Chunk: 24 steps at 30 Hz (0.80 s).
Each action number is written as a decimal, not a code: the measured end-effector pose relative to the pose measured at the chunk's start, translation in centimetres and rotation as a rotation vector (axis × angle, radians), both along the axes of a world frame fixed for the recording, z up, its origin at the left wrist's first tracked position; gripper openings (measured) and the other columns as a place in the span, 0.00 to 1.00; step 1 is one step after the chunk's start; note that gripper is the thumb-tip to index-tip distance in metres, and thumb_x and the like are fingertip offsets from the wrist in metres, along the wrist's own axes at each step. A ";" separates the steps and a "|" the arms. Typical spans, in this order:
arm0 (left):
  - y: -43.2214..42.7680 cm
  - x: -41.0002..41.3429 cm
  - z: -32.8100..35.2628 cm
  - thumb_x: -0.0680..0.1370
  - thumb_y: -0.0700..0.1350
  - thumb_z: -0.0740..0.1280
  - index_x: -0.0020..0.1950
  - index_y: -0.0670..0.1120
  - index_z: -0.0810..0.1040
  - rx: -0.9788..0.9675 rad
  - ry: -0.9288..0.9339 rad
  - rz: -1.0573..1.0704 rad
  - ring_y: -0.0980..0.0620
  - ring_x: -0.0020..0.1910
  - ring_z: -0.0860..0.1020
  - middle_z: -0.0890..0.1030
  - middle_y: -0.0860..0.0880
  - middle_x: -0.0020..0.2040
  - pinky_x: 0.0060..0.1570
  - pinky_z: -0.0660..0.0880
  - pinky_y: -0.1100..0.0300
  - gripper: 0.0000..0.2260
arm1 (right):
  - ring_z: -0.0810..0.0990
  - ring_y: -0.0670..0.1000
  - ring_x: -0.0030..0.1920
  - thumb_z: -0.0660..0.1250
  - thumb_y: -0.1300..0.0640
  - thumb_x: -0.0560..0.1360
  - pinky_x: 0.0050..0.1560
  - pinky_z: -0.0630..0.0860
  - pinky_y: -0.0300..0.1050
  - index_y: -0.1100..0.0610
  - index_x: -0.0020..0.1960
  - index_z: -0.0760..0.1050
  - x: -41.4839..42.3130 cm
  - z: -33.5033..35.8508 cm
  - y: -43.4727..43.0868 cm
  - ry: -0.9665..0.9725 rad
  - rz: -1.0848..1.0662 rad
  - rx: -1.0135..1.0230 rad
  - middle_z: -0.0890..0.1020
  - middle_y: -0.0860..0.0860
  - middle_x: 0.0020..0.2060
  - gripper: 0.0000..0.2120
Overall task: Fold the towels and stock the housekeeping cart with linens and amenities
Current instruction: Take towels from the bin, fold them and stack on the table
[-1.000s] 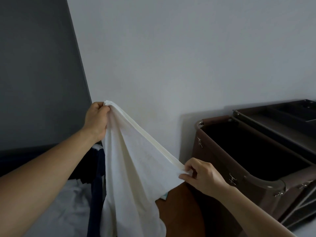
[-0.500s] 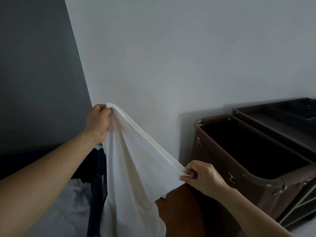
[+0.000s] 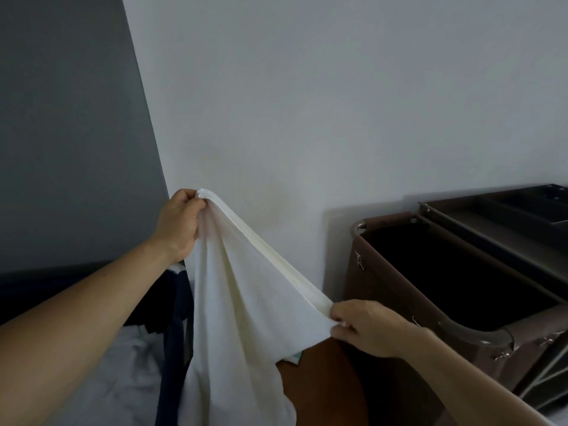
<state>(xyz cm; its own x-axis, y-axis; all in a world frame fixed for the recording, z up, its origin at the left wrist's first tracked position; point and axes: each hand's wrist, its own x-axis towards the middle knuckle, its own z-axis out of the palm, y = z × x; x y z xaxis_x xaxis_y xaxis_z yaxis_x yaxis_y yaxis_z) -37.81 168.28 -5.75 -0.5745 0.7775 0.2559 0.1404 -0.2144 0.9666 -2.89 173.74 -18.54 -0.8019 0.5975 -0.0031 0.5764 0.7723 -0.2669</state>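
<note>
A white towel [image 3: 233, 302] hangs in the air in front of the wall, its top hem stretched in a slope between both hands. My left hand [image 3: 179, 226] grips the upper corner, held high at centre left. My right hand [image 3: 365, 329] pinches the hem lower down at centre right. The rest of the towel drapes down out of the bottom of the frame. The brown housekeeping cart [image 3: 362, 272] stands at the right, its dark linen bag open beside my right hand.
A dark compartmented tray [image 3: 528, 207] tops the cart at the far right. Crumpled white linen [image 3: 123, 373] and dark blue cloth [image 3: 175, 333] lie at the lower left. A brown surface [image 3: 319, 382] shows under the towel. A grey panel [image 3: 67, 133] meets the white wall.
Both hands keep their grip on the towel's hem. The towel and hands have barely shifted; the view has drifted slightly.
</note>
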 end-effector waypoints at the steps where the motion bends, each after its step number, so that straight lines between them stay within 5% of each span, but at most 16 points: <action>1: -0.1 -0.5 0.5 0.82 0.40 0.59 0.56 0.43 0.74 0.008 0.013 0.013 0.49 0.48 0.73 0.75 0.46 0.49 0.45 0.70 0.54 0.06 | 0.77 0.39 0.44 0.62 0.43 0.80 0.46 0.70 0.33 0.39 0.47 0.70 0.3 1.8 0.1 0.030 -0.033 -0.024 0.77 0.39 0.44 0.03; 8: -1.6 -5.2 4.4 0.81 0.41 0.59 0.45 0.49 0.73 0.082 0.224 0.172 0.54 0.41 0.70 0.72 0.51 0.40 0.41 0.67 0.58 0.08 | 0.76 0.41 0.27 0.71 0.48 0.74 0.32 0.69 0.28 0.48 0.40 0.72 -0.2 16.3 1.4 0.620 -0.251 0.162 0.82 0.45 0.28 0.09; 12: -2.5 -6.5 3.0 0.82 0.42 0.57 0.54 0.42 0.71 -0.038 0.284 0.217 0.47 0.48 0.71 0.72 0.44 0.47 0.47 0.71 0.50 0.06 | 0.78 0.42 0.26 0.70 0.51 0.76 0.30 0.71 0.33 0.49 0.42 0.69 -2.6 18.3 1.7 0.432 -0.251 0.146 0.82 0.42 0.27 0.11; 17: -3.2 -5.8 3.2 0.82 0.43 0.56 0.57 0.43 0.71 -0.043 0.160 0.233 0.46 0.51 0.72 0.73 0.45 0.51 0.52 0.74 0.46 0.07 | 0.77 0.44 0.27 0.72 0.56 0.74 0.28 0.69 0.30 0.45 0.41 0.69 -3.7 20.1 3.1 0.821 -0.292 0.226 0.80 0.45 0.28 0.12; 20: -3.3 -5.3 3.6 0.82 0.43 0.55 0.57 0.42 0.71 -0.024 0.179 0.272 0.49 0.46 0.72 0.72 0.50 0.45 0.46 0.74 0.52 0.09 | 0.76 0.46 0.35 0.68 0.54 0.76 0.33 0.68 0.38 0.43 0.46 0.68 -4.3 19.6 3.5 0.704 -0.335 0.256 0.78 0.47 0.37 0.10; 24: -2.7 -3.9 4.1 0.82 0.44 0.54 0.57 0.43 0.71 0.000 0.256 0.356 0.56 0.39 0.69 0.72 0.49 0.45 0.36 0.64 0.61 0.10 | 0.77 0.43 0.31 0.67 0.56 0.78 0.37 0.75 0.36 0.43 0.57 0.70 -4.2 19.4 3.6 1.052 -0.337 0.244 0.78 0.47 0.34 0.13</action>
<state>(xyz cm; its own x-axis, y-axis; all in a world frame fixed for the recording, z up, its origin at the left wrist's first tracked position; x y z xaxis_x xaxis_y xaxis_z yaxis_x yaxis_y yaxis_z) -41.75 165.57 -1.69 -0.7245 0.5424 0.4253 0.4410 -0.1094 0.8908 -7.09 177.32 0.90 -0.1349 0.6760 0.7245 0.3434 0.7177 -0.6057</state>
